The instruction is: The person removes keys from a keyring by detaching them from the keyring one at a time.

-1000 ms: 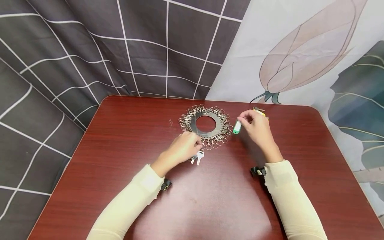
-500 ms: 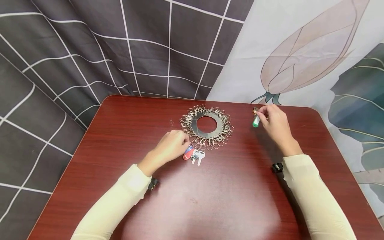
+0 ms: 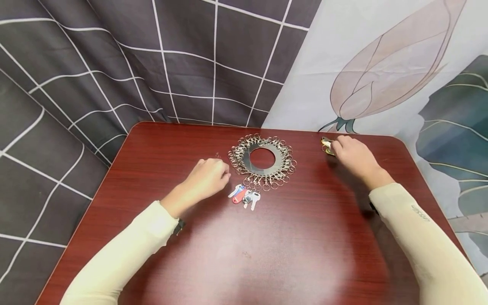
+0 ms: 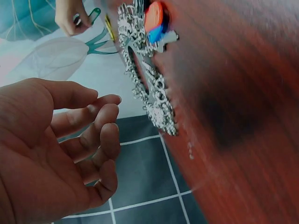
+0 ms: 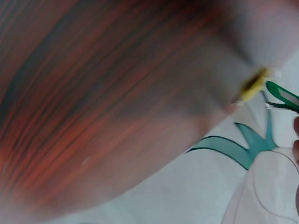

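Pinching a green tag (image 5: pixel 281 94), the right hand (image 3: pixel 354 156) is outstretched; the left hand (image 3: pixel 206 178) hovers empty, loosely curled.

Dark grey cloth (image 3: pixel 188 74), white-gridded, rippling leftward | alongside, pale fabric (image 3: pixel 301 97) printed with a pinkish bud (image 3: pixel 392 63), teal-grey leaves (image 3: pixel 472 97) | reddish wood-grain table (image 3: pixel 164 156), rounded far corners | whitish glare (image 3: pixel 259 271) nearer me

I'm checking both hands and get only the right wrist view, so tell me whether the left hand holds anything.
Observer: The left hand holds nothing between its loosely curled fingers.
Operator: Report anything lying outside my view.
Observer: Silver keys lie at the near side of a metal ring fringed with clips.
Operator: Name any bright colours there.
Observer: A red tag and a blue tag, at least.
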A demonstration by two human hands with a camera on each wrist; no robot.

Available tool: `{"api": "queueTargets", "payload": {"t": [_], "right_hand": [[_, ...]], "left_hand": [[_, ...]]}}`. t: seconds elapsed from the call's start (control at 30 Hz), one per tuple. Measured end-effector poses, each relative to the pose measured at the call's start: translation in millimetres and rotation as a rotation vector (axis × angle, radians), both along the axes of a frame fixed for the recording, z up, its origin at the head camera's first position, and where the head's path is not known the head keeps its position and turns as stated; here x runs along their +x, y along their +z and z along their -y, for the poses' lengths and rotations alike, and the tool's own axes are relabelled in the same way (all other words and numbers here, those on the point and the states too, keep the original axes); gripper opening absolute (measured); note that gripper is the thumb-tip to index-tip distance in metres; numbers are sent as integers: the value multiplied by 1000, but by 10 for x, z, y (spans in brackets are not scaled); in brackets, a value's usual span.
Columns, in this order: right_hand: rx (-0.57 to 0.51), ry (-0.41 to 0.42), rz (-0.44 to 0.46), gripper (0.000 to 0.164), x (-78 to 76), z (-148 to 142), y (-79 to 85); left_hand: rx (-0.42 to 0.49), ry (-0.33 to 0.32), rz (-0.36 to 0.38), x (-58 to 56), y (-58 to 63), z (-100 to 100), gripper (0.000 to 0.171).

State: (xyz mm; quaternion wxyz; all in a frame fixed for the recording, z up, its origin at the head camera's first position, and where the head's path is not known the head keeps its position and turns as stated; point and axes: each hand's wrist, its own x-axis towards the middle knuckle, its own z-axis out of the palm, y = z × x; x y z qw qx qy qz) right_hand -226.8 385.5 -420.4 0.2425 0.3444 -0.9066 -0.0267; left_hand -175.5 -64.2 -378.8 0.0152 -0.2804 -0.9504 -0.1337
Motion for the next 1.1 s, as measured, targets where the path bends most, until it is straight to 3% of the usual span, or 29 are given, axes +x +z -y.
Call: {"api": "queueTargets", "payload": {"t": [0.17,0.37,0.47,0.6,0.93,1.1], "right_hand": [[126,124,-78,5,-50,-30,-65],[165,153,-72,9,-71,62,-165],[155,144,-46,11,-73,97,-213],[151,121,-30,14,-80,96,-256],[93,46,42,14,-44,93,-287],[93,-12,123,15,-5,143,-261]], "left_hand": [[-19,-19,-33,-29,45,5,30],[42,-59,-54,-70,13,-5,17],[110,-77,-16,-84,-40,-5,7],[161,-89,44,-87,-141,-25,12],[139,-211,49,-35,-358,-164,5],[130,-226,66,-4,-411,-207,5]]}}
